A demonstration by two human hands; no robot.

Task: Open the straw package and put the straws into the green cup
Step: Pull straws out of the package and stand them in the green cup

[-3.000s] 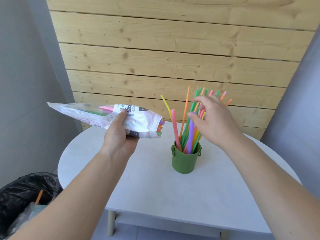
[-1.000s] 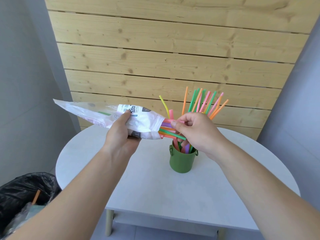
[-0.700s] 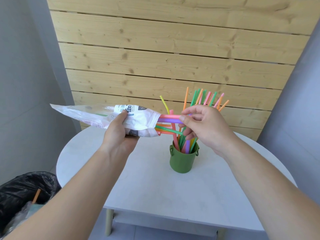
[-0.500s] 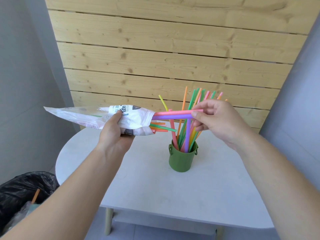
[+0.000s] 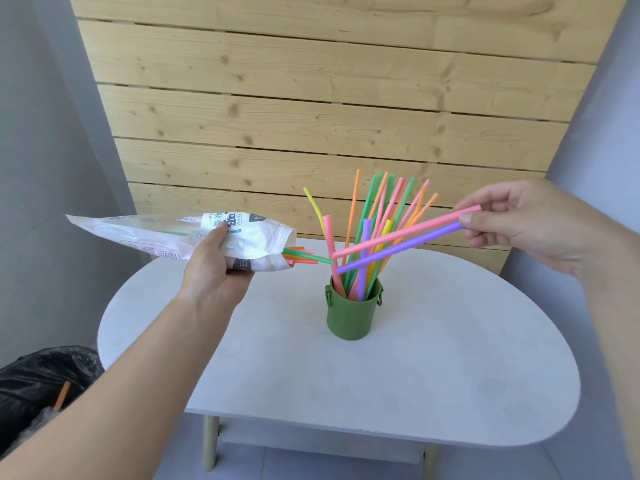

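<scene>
The green cup stands on the white table, holding several coloured straws upright. My left hand grips the white straw package level, with its open mouth facing right. A few green and orange straw ends poke out of that mouth. My right hand pinches a pink straw and a purple straw by their right ends. Both straws are fully out of the package and slant down to the left, above the cup.
A wooden slat wall backs the table. A bin with a black bag sits on the floor at the lower left, with an orange straw in it. Grey walls close in on both sides.
My right hand has drawn the pink and purple straws out of the package and carried them to the right and up, clear of its mouth. The left hand holds the package steady.
</scene>
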